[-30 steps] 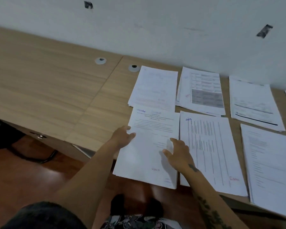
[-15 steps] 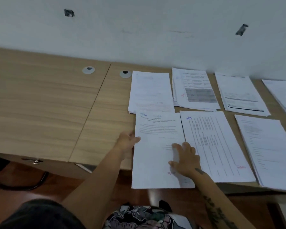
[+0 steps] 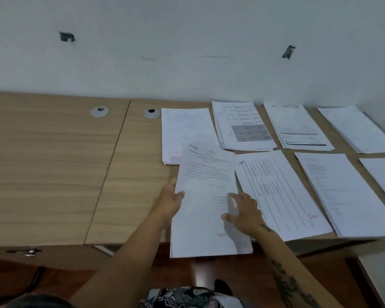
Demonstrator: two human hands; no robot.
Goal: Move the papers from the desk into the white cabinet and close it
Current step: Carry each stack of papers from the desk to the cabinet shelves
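Observation:
Several stacks of white printed papers lie in two rows on the right half of the wooden desk (image 3: pixel 53 174). The nearest left stack (image 3: pixel 207 187) hangs over the desk's front edge, and its top overlaps the blank-looking stack (image 3: pixel 185 130) behind it. My left hand (image 3: pixel 170 201) grips this stack's left edge, thumb on top. My right hand (image 3: pixel 242 211) lies flat on its right side, fingers spread. Right beside it is a stack with a printed table (image 3: pixel 276 190). The white cabinet is not in view.
Two round cable grommets (image 3: pixel 99 111) (image 3: pixel 151 113) sit near the back of the desk by the white wall (image 3: pixel 187 52). More paper stacks (image 3: pixel 242 125) (image 3: pixel 298 127) (image 3: pixel 360 130) (image 3: pixel 342 192) fill the right side. A drawer lock (image 3: pixel 30 252) shows under the front edge, above a reddish floor.
The near left stack has slid up the desk and now overlaps the stack behind it. Both hands moved with it. The camera has tilted up, showing more wall.

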